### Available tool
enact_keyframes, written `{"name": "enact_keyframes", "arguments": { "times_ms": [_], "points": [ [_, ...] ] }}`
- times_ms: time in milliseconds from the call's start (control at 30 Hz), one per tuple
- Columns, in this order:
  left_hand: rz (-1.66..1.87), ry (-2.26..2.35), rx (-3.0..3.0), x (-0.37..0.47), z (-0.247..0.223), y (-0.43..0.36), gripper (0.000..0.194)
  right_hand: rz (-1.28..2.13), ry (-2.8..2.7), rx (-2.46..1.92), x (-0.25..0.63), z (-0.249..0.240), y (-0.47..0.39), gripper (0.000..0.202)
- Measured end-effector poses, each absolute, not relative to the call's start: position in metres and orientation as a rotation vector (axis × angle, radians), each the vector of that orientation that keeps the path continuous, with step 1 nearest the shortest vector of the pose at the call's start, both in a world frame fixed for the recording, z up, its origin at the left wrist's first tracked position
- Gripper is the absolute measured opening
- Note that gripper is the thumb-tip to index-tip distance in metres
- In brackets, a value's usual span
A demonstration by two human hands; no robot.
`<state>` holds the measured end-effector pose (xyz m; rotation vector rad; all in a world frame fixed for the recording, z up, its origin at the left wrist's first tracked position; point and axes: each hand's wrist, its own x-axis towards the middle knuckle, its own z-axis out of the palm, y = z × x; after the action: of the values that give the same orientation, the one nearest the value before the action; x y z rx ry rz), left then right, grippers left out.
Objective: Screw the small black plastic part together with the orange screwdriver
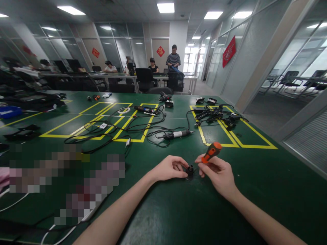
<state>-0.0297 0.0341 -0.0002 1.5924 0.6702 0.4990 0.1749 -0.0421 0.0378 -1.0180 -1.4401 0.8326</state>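
Observation:
My left hand [171, 168] has its thumb and fingers closed around the side of a small dark round part [190, 171], which stands on the green table [158, 211]. A short dark stub rises from the middle of that part. In my right hand [219, 173] is a screwdriver [212, 152] with an orange and dark grey handle, its handle end tilted up and to the right. The screwdriver's shaft points down toward the small part; whether its tip touches the part I cannot tell.
Past my hands lies a grey and black pen-shaped power tool [178, 134] with a cable. Tangled black cables and adapters [212, 114] lie at the right inside yellow tape lines [258, 147]. A cordless drill [165, 97] is farther back. A person [173, 59] stands beyond the table.

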Motion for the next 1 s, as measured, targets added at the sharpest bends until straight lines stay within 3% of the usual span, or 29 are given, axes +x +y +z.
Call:
{"name": "enact_keyframes", "arguments": {
  "times_ms": [1000],
  "points": [
    [0.510,0.667,1.592,-0.0304,-0.0006,0.0330,0.038,0.895,-1.368,-1.058,0.1761,0.0350,-0.0416,0.012]
  ]
}}
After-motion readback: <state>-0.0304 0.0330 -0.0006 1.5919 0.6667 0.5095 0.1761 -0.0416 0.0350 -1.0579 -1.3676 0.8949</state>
